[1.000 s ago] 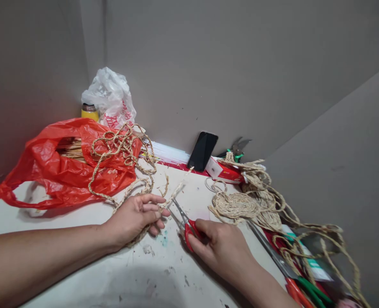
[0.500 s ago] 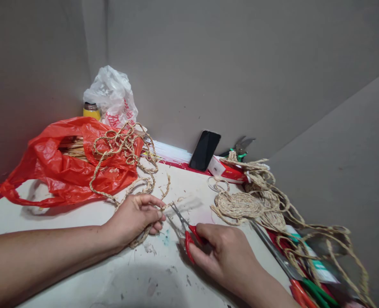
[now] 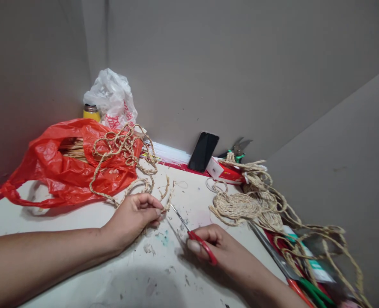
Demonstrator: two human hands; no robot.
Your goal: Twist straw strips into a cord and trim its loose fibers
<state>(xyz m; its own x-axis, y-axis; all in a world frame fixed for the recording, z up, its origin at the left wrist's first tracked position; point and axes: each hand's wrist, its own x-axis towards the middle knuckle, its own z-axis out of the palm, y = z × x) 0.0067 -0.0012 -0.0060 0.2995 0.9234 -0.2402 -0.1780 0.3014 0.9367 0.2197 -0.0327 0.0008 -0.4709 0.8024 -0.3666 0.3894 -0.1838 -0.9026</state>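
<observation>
My left hand (image 3: 138, 216) is closed in a pinch on a braided straw rope (image 3: 102, 160); a short frayed end sticks out past the fingertips. The rope loops back over a red plastic bag (image 3: 70, 188). My right hand (image 3: 213, 246) grips small red-handled scissors (image 3: 205, 246). Their blades look nearly closed, seen edge-on, with the tips right beside the frayed rope end. I cannot tell whether the tips touch it. Loose straw scraps lie on the white table just beyond my left fingertips.
A coiled straw rope piece (image 3: 237, 207) lies to the right, with more rope trailing off. Larger shears (image 3: 279, 256) rest along the right edge. A phone (image 3: 204, 152) leans at the back near pruning shears (image 3: 237, 147). A white plastic bag (image 3: 112, 92) and yellow bottle (image 3: 91, 112) stand back left.
The scissors, open at the rope end before, have closed and turned edge-on as my right hand rolled over. The rope end at my left fingertips now points more upward.
</observation>
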